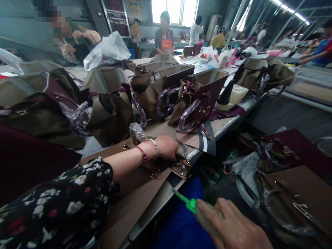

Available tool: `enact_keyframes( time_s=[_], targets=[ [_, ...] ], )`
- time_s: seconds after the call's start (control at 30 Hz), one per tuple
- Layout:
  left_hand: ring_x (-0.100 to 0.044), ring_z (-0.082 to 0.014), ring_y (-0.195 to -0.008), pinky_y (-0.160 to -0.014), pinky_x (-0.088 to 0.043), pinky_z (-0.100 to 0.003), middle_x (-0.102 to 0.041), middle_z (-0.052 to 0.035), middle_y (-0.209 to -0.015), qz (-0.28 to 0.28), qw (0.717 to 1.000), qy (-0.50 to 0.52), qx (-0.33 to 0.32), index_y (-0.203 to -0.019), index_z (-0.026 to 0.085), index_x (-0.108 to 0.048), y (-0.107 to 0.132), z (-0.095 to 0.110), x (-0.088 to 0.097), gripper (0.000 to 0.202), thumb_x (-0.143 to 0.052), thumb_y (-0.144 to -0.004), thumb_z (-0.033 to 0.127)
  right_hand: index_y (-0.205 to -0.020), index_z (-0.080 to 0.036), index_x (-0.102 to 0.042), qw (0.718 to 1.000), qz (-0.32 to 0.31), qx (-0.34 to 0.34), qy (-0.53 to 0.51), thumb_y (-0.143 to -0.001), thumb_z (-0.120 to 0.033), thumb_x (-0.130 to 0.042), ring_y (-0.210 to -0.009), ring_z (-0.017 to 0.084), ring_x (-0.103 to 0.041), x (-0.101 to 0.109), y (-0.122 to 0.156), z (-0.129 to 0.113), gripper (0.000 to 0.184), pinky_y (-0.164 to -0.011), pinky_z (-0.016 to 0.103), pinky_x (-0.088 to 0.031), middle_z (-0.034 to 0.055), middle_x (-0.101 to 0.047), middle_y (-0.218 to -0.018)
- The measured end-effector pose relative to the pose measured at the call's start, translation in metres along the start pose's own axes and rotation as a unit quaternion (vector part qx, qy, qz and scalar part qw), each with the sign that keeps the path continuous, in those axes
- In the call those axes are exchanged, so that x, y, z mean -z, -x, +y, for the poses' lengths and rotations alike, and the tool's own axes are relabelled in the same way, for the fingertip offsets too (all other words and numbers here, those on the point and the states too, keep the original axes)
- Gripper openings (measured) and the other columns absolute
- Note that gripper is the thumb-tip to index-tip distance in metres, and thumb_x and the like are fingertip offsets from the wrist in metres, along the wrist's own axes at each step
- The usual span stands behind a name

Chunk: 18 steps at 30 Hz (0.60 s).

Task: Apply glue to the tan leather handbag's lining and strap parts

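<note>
My left hand (167, 147) reaches across a brown handbag (137, 186) lying on the workbench. Its fingers are curled down at the bag's top end, by a dark strap with gold-coloured metal fittings; the exact part under the fingertips is hidden. A plastic-wrapped handle (137, 132) sticks up just behind my wrist. Low in front, my right hand (230, 224) is closed around a slim tool (190, 204) with a bright green neck and a thin, stained tip. The tip points up and left toward the bag's near edge, apart from it.
Several olive and maroon handbags (111, 114) with wrapped handles stand along the bench. A dark cone (226, 95) on a pale container stands behind a striped piece (207, 141). More bags (298, 193) lie at lower right. Co-workers, including one in an orange apron (166, 42), are farther back.
</note>
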<state>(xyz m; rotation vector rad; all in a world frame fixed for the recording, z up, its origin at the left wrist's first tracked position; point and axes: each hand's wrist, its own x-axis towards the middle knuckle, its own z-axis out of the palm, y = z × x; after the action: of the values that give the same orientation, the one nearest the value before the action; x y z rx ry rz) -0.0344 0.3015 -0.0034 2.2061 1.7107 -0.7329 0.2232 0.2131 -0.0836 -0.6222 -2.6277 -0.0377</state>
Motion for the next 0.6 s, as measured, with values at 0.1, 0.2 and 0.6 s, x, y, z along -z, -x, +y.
enact_keyframes(
  time_s=[0.1, 0.2, 0.6],
  targets=[
    [-0.065, -0.0272, -0.090, -0.069, -0.044, -0.030, -0.070, -0.0100, -0.093, 0.000, 1.000, -0.001, 0.000, -0.091, 0.019, -0.071, -0.001, -0.001, 0.000, 0.029, -0.062, -0.075, 0.043, -0.119, -0.018, -0.055, 0.999, 0.010, -0.038, 0.024, -0.090, -0.014, -0.036, -0.069, 0.015, -0.053, -0.002, -0.001, 0.005, 0.035, -0.058, 0.022, -0.048, 0.0063, -0.050, -0.082],
    [-0.065, -0.0263, -0.089, -0.068, -0.044, -0.030, -0.070, -0.0092, -0.093, 0.000, 1.000, -0.004, 0.000, -0.090, 0.020, -0.071, -0.002, -0.001, -0.001, 0.031, -0.061, -0.075, 0.044, -0.121, -0.018, -0.054, 0.999, -0.008, -0.031, 0.022, -0.090, -0.014, -0.037, -0.072, 0.016, -0.054, -0.007, 0.001, 0.004, 0.036, -0.060, 0.022, -0.048, 0.0077, -0.051, -0.086],
    [-0.064, -0.0254, -0.089, -0.070, -0.045, -0.029, -0.070, -0.0092, -0.093, -0.006, 1.000, -0.004, 0.004, -0.092, 0.021, -0.071, -0.002, -0.001, 0.000, 0.031, -0.061, -0.074, 0.044, -0.119, -0.018, -0.056, 1.000, 0.021, 0.010, 0.007, -0.089, -0.013, -0.038, -0.066, 0.014, -0.052, -0.012, 0.004, -0.008, 0.035, -0.056, 0.020, -0.046, 0.0058, -0.050, -0.081]
  ],
)
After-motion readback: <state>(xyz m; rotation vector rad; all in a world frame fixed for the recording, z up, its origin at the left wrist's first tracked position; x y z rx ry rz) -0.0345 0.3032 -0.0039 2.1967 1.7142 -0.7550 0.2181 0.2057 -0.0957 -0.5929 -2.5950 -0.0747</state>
